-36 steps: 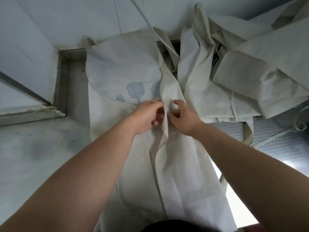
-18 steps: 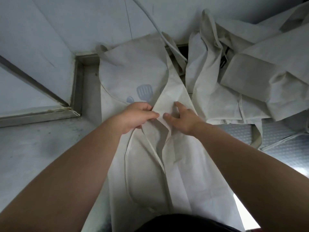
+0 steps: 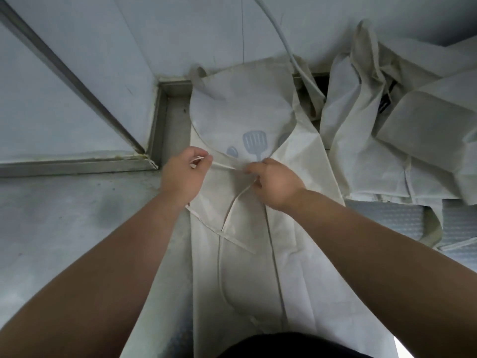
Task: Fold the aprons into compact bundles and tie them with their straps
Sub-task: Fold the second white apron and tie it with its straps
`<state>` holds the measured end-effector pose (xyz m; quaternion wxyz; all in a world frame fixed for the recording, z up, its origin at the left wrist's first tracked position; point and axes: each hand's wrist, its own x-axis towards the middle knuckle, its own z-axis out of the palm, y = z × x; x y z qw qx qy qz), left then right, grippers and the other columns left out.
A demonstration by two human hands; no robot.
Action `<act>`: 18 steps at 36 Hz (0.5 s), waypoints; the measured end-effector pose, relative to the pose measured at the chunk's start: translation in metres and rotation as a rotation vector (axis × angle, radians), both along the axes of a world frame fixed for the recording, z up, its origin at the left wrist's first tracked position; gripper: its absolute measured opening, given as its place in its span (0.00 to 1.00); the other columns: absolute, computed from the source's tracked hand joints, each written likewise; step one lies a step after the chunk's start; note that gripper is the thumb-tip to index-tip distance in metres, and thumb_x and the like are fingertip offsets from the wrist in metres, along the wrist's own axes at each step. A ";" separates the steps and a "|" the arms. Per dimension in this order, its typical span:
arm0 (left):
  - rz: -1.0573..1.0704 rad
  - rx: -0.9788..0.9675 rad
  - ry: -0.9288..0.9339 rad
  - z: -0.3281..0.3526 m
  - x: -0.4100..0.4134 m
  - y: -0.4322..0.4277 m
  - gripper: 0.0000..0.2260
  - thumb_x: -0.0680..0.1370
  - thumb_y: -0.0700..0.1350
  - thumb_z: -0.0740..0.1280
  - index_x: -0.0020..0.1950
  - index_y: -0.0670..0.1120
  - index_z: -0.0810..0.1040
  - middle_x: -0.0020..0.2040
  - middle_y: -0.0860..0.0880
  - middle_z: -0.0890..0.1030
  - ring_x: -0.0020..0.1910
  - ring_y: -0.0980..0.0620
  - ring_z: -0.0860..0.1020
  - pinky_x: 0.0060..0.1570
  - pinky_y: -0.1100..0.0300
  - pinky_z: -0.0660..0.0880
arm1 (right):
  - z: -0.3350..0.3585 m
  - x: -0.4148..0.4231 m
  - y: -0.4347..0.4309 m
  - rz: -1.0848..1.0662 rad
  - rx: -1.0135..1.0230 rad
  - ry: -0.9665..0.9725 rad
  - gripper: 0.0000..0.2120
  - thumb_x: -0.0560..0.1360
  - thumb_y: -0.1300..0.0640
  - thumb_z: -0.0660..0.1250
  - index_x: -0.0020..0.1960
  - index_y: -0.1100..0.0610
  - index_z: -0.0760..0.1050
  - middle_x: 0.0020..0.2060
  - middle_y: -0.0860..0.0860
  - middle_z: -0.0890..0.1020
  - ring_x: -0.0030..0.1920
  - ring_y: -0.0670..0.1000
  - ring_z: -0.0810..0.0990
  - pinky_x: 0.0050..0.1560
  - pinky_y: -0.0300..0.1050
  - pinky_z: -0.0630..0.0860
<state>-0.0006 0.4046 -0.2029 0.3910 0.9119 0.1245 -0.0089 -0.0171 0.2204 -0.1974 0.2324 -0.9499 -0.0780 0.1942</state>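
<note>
The left hand (image 3: 182, 177) is closed in a pinch on the end of a thin strap (image 3: 225, 165), thumb and forefinger meeting on it. The right hand (image 3: 275, 183) is curled round the same strap just beside it, so that a short length is held stretched between the two hands. Below the right hand the strap is seen running down over the cloth in a long loop. The cream apron (image 3: 309, 254) is laid lengthwise on the grey bench (image 3: 64, 223), folded along its length, with the bib toward the wall (image 3: 180, 34) and the lower end carried to the bottom of the view. A second strap (image 3: 232, 237) is laid slantwise across it. On the bib a grey-blue spatula (image 3: 254, 143) is printed, with a spoon shape to its left partly covered. To the right, a pile (image 3: 387, 161) of further cream aprons is heaped against the apron's edge; a dark label (image 3: 385, 100) within it is too small to be read. A white cable (image 3: 282, 34) is hung down the wall behind the bib.
</note>
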 end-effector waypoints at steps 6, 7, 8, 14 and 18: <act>-0.207 -0.132 0.127 0.002 -0.018 -0.001 0.04 0.75 0.42 0.69 0.42 0.47 0.83 0.40 0.49 0.82 0.36 0.61 0.74 0.35 0.75 0.66 | -0.013 -0.004 0.007 -0.128 0.080 -0.094 0.16 0.75 0.58 0.60 0.62 0.56 0.74 0.56 0.58 0.75 0.57 0.59 0.75 0.57 0.50 0.73; -0.265 -0.137 0.184 0.002 -0.019 0.000 0.03 0.74 0.42 0.69 0.42 0.47 0.83 0.41 0.48 0.83 0.37 0.60 0.75 0.37 0.73 0.68 | -0.013 -0.002 0.007 -0.192 0.116 -0.161 0.16 0.75 0.60 0.60 0.62 0.58 0.74 0.57 0.59 0.74 0.57 0.60 0.74 0.57 0.51 0.72; -0.332 -0.132 0.253 0.001 -0.021 0.000 0.03 0.73 0.43 0.70 0.41 0.48 0.83 0.42 0.48 0.83 0.39 0.59 0.76 0.39 0.70 0.69 | -0.013 0.001 0.006 -0.217 0.130 -0.212 0.17 0.76 0.60 0.60 0.64 0.58 0.73 0.60 0.59 0.73 0.59 0.61 0.73 0.59 0.50 0.71; -0.580 -0.098 0.477 -0.004 -0.025 -0.011 0.02 0.73 0.45 0.72 0.40 0.51 0.83 0.39 0.55 0.82 0.39 0.61 0.77 0.41 0.70 0.71 | -0.012 0.024 -0.002 0.013 -0.054 -0.011 0.17 0.80 0.54 0.53 0.66 0.49 0.69 0.66 0.56 0.71 0.61 0.62 0.71 0.60 0.51 0.69; -0.564 -0.157 0.467 -0.011 -0.024 -0.015 0.06 0.70 0.50 0.74 0.43 0.49 0.82 0.38 0.52 0.81 0.37 0.59 0.76 0.41 0.65 0.71 | -0.017 0.028 -0.007 -0.007 -0.215 0.056 0.18 0.80 0.46 0.54 0.66 0.50 0.67 0.57 0.56 0.72 0.58 0.60 0.73 0.55 0.50 0.69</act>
